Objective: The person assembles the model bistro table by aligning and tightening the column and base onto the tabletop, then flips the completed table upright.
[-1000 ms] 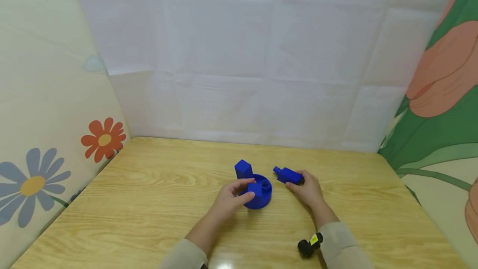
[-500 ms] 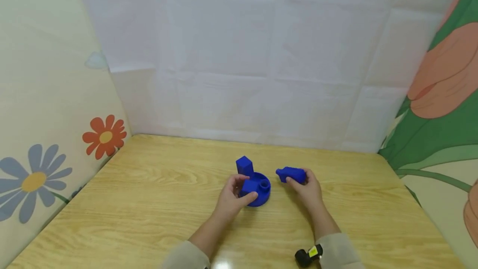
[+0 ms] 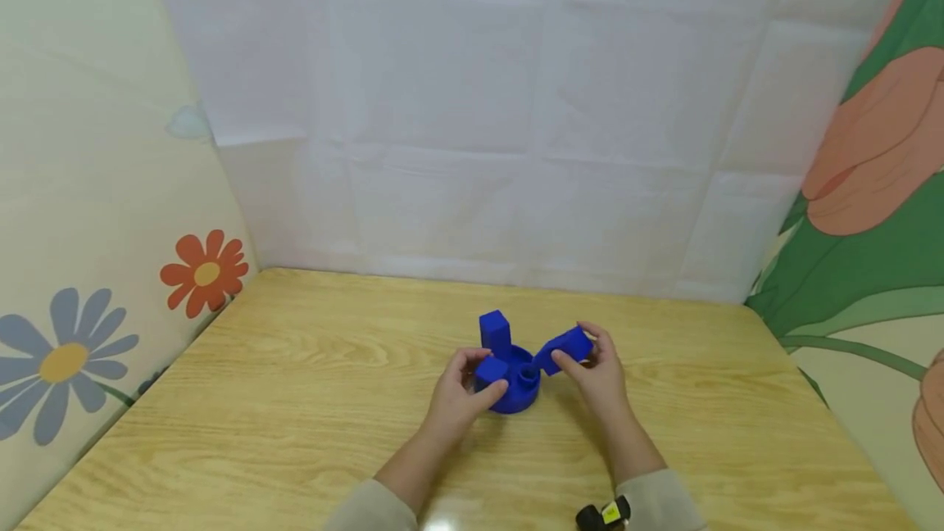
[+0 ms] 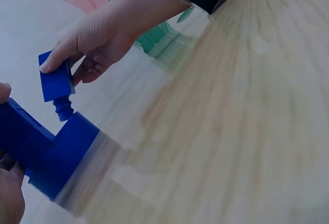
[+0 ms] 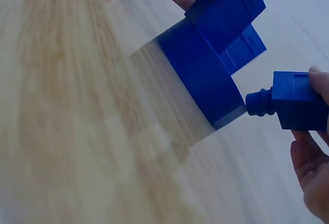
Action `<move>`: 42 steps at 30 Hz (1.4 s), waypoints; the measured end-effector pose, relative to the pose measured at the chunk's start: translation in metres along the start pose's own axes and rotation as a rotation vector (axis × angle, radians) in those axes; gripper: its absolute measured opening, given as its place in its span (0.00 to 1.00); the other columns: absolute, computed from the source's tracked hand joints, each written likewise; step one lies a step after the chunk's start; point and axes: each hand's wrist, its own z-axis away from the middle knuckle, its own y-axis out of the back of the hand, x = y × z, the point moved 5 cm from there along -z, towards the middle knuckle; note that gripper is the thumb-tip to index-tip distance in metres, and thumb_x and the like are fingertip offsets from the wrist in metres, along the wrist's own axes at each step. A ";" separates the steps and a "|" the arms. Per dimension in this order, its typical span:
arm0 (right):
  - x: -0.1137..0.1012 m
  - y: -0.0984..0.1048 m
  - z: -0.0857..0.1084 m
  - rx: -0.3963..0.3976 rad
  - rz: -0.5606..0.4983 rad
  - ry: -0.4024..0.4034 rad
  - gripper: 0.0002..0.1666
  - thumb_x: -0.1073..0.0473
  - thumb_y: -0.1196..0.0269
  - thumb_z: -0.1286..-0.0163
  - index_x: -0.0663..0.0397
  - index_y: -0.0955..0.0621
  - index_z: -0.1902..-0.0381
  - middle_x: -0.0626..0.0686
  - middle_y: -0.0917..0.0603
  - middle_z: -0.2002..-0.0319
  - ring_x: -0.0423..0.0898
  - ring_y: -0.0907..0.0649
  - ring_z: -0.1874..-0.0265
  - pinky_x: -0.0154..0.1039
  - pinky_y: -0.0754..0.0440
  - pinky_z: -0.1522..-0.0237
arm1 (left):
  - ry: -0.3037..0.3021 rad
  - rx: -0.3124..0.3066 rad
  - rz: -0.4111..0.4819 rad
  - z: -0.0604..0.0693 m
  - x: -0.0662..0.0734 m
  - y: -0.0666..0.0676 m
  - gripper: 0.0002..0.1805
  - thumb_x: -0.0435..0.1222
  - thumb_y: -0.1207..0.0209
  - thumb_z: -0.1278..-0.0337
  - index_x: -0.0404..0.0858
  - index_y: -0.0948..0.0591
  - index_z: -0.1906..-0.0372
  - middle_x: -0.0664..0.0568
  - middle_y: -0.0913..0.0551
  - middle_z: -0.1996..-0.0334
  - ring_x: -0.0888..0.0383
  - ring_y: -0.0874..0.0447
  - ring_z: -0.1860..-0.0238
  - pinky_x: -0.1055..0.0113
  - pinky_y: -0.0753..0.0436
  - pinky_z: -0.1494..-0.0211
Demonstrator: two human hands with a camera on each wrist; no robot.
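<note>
A round blue base [image 3: 518, 405] stands on the table with two square blue blocks upright in it. My left hand [image 3: 450, 400] grips the near-left block [image 3: 490, 370], thumb on its near side. The other block [image 3: 495, 334] rises at the back of the base. On the base's right side an open round socket [image 3: 528, 374] shows. My right hand [image 3: 606, 383] pinches a third square blue block [image 5: 300, 100], tilted, with its ridged neck [image 5: 260, 102] pointing down-left toward the socket. In the left wrist view that neck hangs just above the base's rim; whether they touch I cannot tell.
The wood-grain table [image 3: 317, 367] spreads around the hands. A white cloth [image 3: 472, 121] hangs behind it, with flower-patterned walls [image 3: 66, 187] at the sides. A black wrist camera [image 3: 601, 515] sits by the right sleeve.
My right hand has tilted its block neck-down and brought it left toward the socket. The base has turned slightly under my left hand, its back block shifting right.
</note>
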 end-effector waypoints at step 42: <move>-0.011 -0.038 0.009 -0.182 0.104 0.065 0.30 0.63 0.28 0.42 0.57 0.22 0.41 0.54 0.17 0.63 0.38 0.24 0.66 0.30 0.30 0.65 | 0.025 0.045 0.020 -0.016 -0.006 0.019 0.24 0.28 0.36 0.43 0.27 0.24 0.40 0.34 0.20 0.45 0.51 0.19 0.46 0.74 0.21 0.46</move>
